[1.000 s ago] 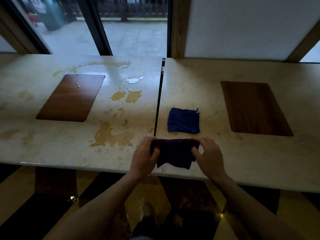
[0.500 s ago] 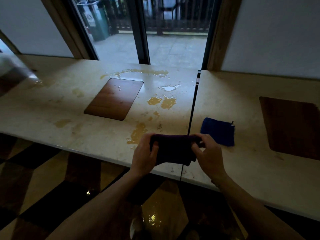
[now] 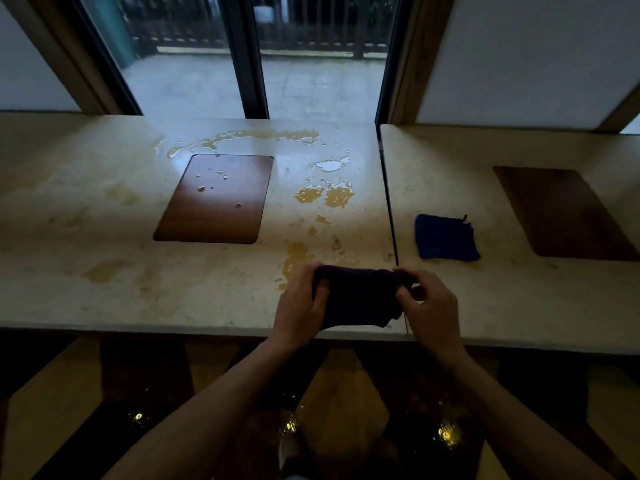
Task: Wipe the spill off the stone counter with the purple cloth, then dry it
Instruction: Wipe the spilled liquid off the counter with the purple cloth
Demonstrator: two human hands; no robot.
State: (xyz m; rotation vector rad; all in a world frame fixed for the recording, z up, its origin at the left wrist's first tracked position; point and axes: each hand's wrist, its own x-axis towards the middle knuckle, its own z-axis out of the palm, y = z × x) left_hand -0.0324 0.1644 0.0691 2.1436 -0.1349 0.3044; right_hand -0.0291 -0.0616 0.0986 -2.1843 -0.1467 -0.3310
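Note:
A dark purple cloth (image 3: 356,297) hangs folded between my hands just above the counter's front edge. My left hand (image 3: 299,308) grips its left end and my right hand (image 3: 427,303) pinches its right end. Yellowish spill (image 3: 325,195) lies in patches on the left slab of the stone counter (image 3: 86,265): a streak along the back, puddles in the middle, and a smear just beyond the cloth. A folded blue cloth (image 3: 446,238) rests on the right slab.
A wooden inset panel (image 3: 216,199) with droplets sits in the left slab; another wooden panel (image 3: 568,213) sits in the right slab. A dark seam (image 3: 388,199) divides the slabs. Windows and frames stand behind the counter. The floor below shows wet glints.
My view has swung left, bringing more of the spilled left slab into sight. Both hands keep holding the purple cloth at the front edge, now nearer the seam and the smear.

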